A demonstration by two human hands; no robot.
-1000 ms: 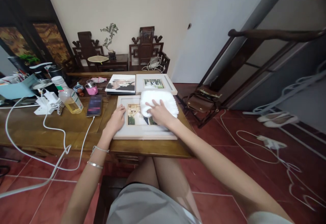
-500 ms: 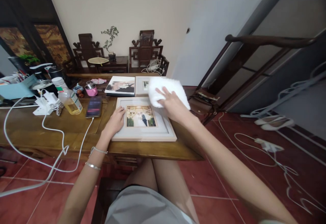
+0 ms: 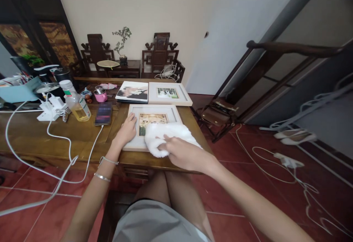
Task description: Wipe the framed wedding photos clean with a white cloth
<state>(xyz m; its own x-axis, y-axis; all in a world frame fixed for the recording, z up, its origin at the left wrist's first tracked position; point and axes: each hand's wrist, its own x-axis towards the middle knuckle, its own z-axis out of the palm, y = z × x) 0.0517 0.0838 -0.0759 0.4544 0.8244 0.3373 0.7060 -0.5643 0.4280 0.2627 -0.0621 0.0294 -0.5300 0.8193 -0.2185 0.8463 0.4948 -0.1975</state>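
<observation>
A white picture frame point(image 3: 131, 144) lies flat on the wooden table, its photo partly covered by a fluffy white cloth point(image 3: 176, 130). My left hand point(image 3: 127, 130) grips the frame's left side, fingers bent over the rim. Bunched in my right hand point(image 3: 179, 152), the cloth rests over the frame's lower right part; the fingers are closed on it. A second picture frame point(image 3: 185, 97) with a photo lies just behind, beside a stacked photo album or board point(image 3: 134, 91).
To the left are a phone point(image 3: 103, 114) on a charging cable, a bottle of yellow liquid point(image 3: 78, 106), a pink cup point(image 3: 100, 95) and a power strip point(image 3: 52, 109). The table point(image 3: 198, 132) ends close on the right, near a wooden chair point(image 3: 220, 113).
My right hand has brought the white cloth from the frame's far right corner toward me, onto its lower right part. The rear picture frame is now uncovered. My left hand stays put.
</observation>
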